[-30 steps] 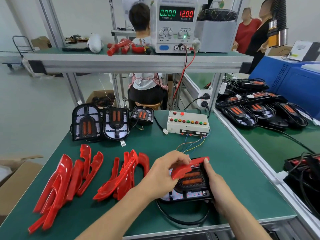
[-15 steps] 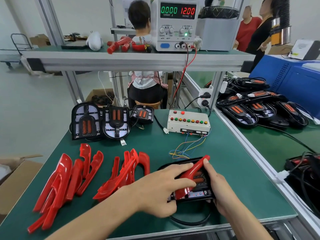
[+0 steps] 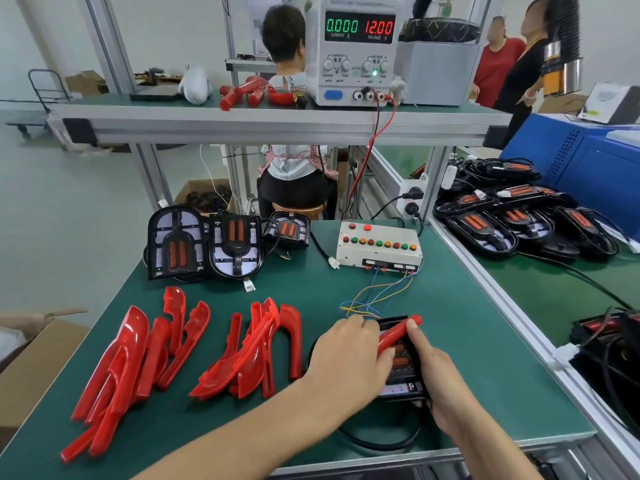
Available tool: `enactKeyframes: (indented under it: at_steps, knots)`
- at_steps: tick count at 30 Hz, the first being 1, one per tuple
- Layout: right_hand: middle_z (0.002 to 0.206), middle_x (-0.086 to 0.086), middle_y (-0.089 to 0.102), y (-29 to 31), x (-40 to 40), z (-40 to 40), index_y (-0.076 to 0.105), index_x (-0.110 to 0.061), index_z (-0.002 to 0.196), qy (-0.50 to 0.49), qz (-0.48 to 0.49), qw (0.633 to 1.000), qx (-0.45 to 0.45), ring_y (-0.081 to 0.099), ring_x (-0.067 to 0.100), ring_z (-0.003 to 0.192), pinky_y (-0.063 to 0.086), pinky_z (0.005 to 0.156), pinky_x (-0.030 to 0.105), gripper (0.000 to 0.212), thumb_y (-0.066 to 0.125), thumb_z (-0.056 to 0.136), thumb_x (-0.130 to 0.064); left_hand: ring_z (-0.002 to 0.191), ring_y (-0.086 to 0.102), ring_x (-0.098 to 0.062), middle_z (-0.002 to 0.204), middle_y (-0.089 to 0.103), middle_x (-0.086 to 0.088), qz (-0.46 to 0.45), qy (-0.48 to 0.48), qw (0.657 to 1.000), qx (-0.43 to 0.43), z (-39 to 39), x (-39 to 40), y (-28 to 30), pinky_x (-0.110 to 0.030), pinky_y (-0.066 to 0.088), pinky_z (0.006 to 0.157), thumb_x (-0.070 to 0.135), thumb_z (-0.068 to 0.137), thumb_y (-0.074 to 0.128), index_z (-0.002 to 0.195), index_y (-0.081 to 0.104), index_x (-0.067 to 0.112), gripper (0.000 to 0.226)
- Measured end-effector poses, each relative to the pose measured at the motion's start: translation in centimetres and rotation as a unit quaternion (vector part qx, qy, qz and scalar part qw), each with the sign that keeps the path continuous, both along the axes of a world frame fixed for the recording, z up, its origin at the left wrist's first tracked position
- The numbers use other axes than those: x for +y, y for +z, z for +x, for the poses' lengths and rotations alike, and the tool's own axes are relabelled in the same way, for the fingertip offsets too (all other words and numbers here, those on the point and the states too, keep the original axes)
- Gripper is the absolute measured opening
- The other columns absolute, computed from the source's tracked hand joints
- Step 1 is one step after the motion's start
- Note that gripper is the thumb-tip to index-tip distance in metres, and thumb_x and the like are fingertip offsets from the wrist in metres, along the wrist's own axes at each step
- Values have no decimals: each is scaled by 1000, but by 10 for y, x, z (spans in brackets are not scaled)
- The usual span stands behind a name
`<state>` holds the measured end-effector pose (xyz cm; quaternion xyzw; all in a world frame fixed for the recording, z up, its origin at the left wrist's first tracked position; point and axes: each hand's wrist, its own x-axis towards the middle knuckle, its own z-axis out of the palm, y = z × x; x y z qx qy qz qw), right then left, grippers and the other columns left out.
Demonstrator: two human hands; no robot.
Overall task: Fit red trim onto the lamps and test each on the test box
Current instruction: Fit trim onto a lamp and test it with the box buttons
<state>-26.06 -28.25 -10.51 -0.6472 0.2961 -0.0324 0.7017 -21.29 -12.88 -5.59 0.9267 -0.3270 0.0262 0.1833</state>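
Low and right of centre, your left hand (image 3: 349, 355) lies over a black lamp (image 3: 403, 368) on the green table (image 3: 467, 341), while your right hand (image 3: 438, 379) grips its right edge, thumb on the red trim (image 3: 398, 332). Loose trims (image 3: 180, 355) fill the lower left, and the test box (image 3: 379, 245) sits at centre.

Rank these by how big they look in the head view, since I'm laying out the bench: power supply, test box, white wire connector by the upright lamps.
1. power supply, largest, though it sits farthest back
2. test box
3. white wire connector, by far the smallest
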Motion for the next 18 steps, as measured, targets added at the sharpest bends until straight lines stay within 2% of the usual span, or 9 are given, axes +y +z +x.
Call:
enactKeyframes:
  at_steps: [2,3,5,7,9,10,18]
  knots:
    - [81,13,78,1,1,0,83,-20,85,4,0,1000,2,68,19,55,34,41,21,63,53,86,-76,105,60,-30,110,62,-6,13,13,1000,7,5,-6,5,-41,47,85,41,96,54,105,58,16,27]
    - [83,13,79,1,0,0,83,-20,86,12,-2,1000,-1,70,20,58,38,43,21,65,53,84,-78,102,62,-31,108,63,-5,17,18,1000,17,7,-8,7,-41,48,82,38,94,55,101,59,17,23]
    - [92,15,79,1,0,-2,83,-19,94,27,-4,1000,-11,77,27,77,49,61,29,71,52,80,-81,97,63,-32,102,66,-5,14,27,999,33,15,-7,11,-40,48,78,36,89,56,94,61,18,19]
    - [99,17,79,-1,-1,-2,82,-19,101,25,5,999,-22,77,33,92,54,81,42,72,50,81,-81,94,64,-31,97,69,-3,4,38,999,35,25,1,16,-38,50,76,36,88,58,91,64,20,18]
    - [102,17,78,-2,-1,-2,82,-19,104,26,8,999,-23,76,36,97,52,93,52,72,43,89,-78,95,64,-27,96,69,0,1,39,999,28,37,15,18,-36,51,78,37,89,59,92,67,22,18]
    - [102,18,78,-3,-2,-2,82,-18,104,26,10,999,-25,76,35,97,54,96,52,72,41,90,-77,95,64,-26,96,68,2,7,32,999,27,42,22,18,-36,51,78,38,90,60,94,69,23,18]
    - [103,16,79,-7,-7,-2,82,-18,102,34,8,999,-27,77,31,96,58,82,37,68,37,97,-69,105,60,-22,103,59,6,40,-49,998,-1,42,36,8,-34,48,84,46,96,61,113,71,29,27]
